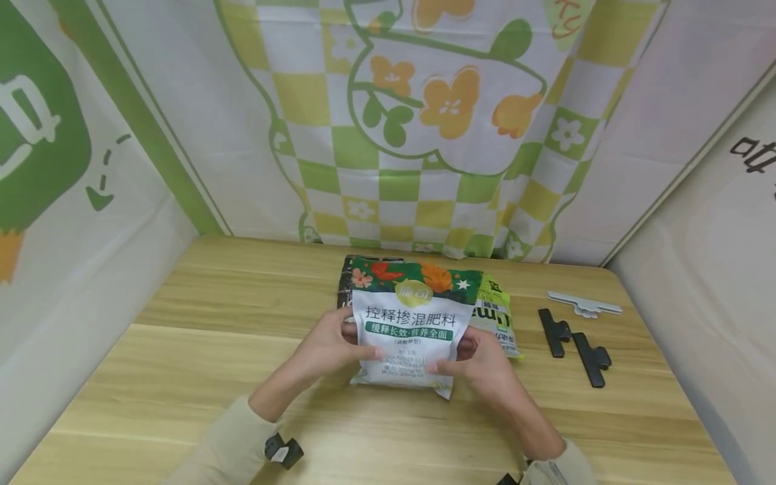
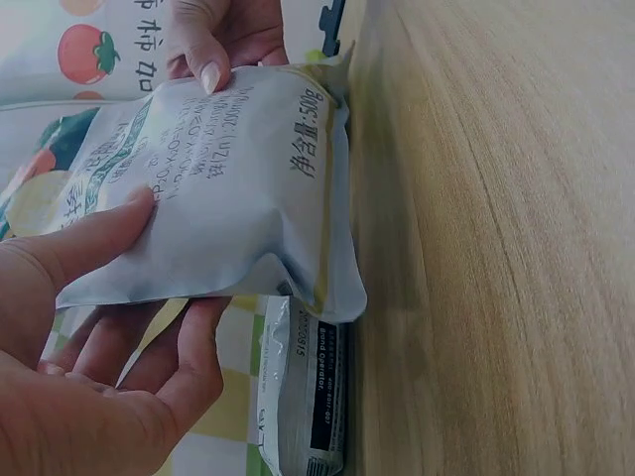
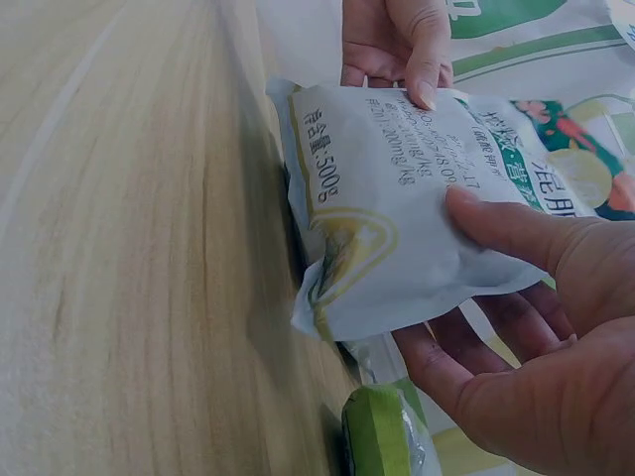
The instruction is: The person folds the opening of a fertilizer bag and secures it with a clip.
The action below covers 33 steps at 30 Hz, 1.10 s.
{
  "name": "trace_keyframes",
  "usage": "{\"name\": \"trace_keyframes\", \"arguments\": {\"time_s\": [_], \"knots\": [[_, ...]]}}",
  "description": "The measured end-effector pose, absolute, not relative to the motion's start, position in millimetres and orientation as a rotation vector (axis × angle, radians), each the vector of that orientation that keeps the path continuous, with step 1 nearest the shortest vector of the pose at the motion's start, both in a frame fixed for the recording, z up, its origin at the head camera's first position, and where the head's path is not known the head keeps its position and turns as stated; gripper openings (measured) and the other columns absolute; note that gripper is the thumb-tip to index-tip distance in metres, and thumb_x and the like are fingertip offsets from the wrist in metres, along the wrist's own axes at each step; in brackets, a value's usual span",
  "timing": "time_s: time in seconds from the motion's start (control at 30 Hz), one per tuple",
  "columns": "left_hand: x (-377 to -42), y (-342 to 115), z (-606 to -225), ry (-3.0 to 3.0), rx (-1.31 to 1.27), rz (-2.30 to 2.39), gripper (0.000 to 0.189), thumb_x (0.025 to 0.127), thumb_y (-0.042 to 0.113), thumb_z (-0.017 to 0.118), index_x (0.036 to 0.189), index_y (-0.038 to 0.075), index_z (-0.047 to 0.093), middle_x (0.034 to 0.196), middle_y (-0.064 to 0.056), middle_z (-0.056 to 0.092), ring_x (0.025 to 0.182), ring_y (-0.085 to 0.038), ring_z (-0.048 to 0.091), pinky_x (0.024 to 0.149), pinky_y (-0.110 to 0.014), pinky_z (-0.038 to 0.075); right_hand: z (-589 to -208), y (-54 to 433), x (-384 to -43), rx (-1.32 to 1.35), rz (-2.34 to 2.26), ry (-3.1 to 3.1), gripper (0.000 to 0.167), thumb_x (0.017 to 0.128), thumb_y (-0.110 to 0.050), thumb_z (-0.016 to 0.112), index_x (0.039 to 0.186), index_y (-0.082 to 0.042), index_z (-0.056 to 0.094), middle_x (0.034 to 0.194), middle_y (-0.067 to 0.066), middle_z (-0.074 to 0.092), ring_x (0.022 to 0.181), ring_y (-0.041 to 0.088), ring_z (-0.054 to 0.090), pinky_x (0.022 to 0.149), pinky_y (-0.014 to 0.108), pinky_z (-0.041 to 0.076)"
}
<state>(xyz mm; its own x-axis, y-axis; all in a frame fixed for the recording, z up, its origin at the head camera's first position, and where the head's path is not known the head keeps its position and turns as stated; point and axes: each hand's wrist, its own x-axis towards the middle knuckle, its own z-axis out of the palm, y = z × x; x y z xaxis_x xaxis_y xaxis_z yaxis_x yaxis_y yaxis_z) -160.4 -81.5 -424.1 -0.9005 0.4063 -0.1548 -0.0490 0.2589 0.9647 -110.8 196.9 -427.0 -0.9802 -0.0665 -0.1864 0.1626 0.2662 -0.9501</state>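
We are holding a white and green fertilizer bag (image 1: 412, 320) between our two hands, its printed front facing us. Our left hand (image 1: 327, 343) is pinching the bag's near-left side, the thumb pressing on the front and the fingers curling behind. Our right hand (image 1: 488, 367) is clamping the opposite side in the same way, and the flowered top of the bag is pointing away from both hands. We are not managing to tell whether its lower edge is touching the wooden counter (image 1: 230, 377). Just beyond the left hand, a black packet (image 1: 345, 286) is lying partly hidden behind the bag; just beyond the right hand, a yellow-green packet (image 1: 502, 316) is showing past its edge. To the right of the right hand, we are seeing a black clip (image 1: 550, 333), a second black clip (image 1: 588, 360) farther right, and a pale grey clip (image 1: 585, 304) lying beyond both.
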Motion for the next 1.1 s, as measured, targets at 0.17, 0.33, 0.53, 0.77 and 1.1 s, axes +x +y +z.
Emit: {"name": "trace_keyframes", "arguments": {"time_s": [0.17,0.33,0.53,0.77,1.1], "knots": [[-158,-80,-427,2.174,0.321,1.691,0.062,0.077,0.006,0.090,0.132,0.002,0.062,0.103,-0.016,0.081,0.090,-0.023,0.079,0.080,-0.033,0.064,-430,196,-110,0.091,-1.802,2.360,0.054,0.072,-0.001,0.092,0.122,-0.003,0.071,0.108,0.014,0.081,0.093,0.021,0.076,0.083,0.026,0.061],[-155,-81,-431,2.183,0.371,1.697,0.059,0.078,0.004,0.089,0.131,0.000,0.063,0.105,-0.018,0.081,0.091,-0.024,0.080,0.079,-0.033,0.065,-432,197,-108,0.089,-1.774,2.378,0.055,0.072,-0.001,0.092,0.123,-0.002,0.070,0.111,0.014,0.080,0.098,0.022,0.077,0.084,0.027,0.062],[-153,-79,-433,2.240,0.374,1.673,0.057,0.077,0.006,0.090,0.128,0.001,0.065,0.104,-0.016,0.081,0.090,-0.023,0.079,0.078,-0.033,0.065,-434,196,-108,0.082,-1.760,2.399,0.056,0.072,-0.002,0.093,0.123,-0.002,0.071,0.111,0.014,0.080,0.099,0.023,0.078,0.085,0.028,0.063],[-151,-78,-434,2.281,0.387,1.649,0.054,0.078,0.007,0.090,0.126,0.003,0.066,0.105,-0.015,0.081,0.090,-0.022,0.079,0.078,-0.031,0.065,-436,198,-109,0.005,-1.677,2.483,0.050,0.074,-0.004,0.092,0.121,-0.005,0.072,0.110,0.011,0.081,0.097,0.020,0.077,0.083,0.024,0.061],[-153,-80,-439,2.264,0.444,1.643,0.054,0.079,0.004,0.088,0.127,0.002,0.065,0.108,-0.017,0.080,0.093,-0.024,0.080,0.078,-0.029,0.065,-436,201,-107,-0.135,-1.517,2.587,0.055,0.077,-0.005,0.090,0.128,-0.013,0.069,0.114,0.006,0.080,0.100,0.018,0.076,0.085,0.023,0.061]]}}
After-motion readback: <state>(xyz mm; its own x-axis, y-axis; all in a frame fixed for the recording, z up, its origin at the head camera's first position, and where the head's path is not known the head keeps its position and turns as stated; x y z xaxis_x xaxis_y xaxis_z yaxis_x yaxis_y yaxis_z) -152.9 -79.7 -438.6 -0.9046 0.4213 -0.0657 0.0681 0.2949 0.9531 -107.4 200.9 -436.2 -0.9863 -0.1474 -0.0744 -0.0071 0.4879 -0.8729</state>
